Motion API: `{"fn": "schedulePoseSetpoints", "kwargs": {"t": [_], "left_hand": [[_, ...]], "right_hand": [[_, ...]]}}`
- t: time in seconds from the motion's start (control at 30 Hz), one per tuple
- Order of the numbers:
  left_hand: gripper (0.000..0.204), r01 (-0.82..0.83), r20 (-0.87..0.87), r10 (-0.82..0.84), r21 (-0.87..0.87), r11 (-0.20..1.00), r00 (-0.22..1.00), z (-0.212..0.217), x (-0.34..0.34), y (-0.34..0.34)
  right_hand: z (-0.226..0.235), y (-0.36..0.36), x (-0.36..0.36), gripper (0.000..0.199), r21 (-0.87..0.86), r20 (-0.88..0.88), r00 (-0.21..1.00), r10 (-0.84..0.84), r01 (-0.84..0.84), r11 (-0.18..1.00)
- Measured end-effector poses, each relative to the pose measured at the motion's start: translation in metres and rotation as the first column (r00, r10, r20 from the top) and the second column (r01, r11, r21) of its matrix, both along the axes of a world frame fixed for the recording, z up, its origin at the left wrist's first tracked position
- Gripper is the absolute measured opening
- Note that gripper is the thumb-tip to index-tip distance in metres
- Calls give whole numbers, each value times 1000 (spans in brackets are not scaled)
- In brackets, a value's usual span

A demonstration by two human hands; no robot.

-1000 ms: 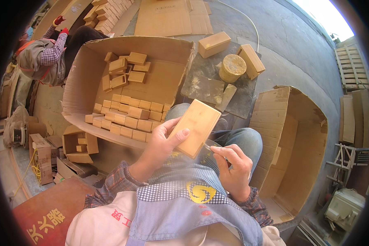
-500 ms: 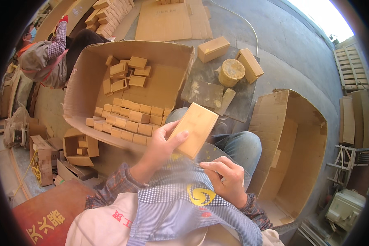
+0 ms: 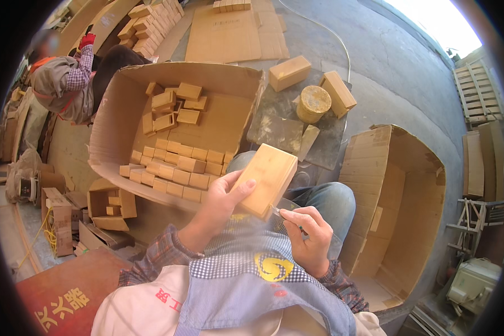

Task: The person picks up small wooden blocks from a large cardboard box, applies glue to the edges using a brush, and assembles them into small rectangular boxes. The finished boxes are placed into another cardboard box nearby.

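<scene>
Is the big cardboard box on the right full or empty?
Empty, as far as visible: the cardboard box on the right lies open, showing only bare walls.

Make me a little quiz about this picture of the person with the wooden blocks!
1. True or false: the left hand holds a wooden block.
2. What does the right hand hold? A) a thin tool B) a cup C) a rope
3. Where do most small blocks lie?

Key: 1 true. 2 A. 3 In the big open cardboard box on the left.
</scene>
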State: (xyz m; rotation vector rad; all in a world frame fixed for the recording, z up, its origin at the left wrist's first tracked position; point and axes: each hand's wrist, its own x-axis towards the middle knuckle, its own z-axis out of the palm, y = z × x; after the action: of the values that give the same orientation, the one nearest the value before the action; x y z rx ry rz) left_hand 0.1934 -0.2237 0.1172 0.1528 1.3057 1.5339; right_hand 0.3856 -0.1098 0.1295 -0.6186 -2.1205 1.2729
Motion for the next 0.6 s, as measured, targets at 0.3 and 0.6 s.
{"fn": "schedulePoseSetpoints", "kwargs": {"t": [0.3,0.6], "left_hand": [[48,8,20,-8,17,1000,1000,-3,1,-1],[47,22,66,-24,33,999,998,-4,0,-2]], "right_hand": [[-5,-3,0,25,-22,-11,999,-43,43,999],[-6,-4,-2,29,11,-70,997,-23,23,1000]]}}
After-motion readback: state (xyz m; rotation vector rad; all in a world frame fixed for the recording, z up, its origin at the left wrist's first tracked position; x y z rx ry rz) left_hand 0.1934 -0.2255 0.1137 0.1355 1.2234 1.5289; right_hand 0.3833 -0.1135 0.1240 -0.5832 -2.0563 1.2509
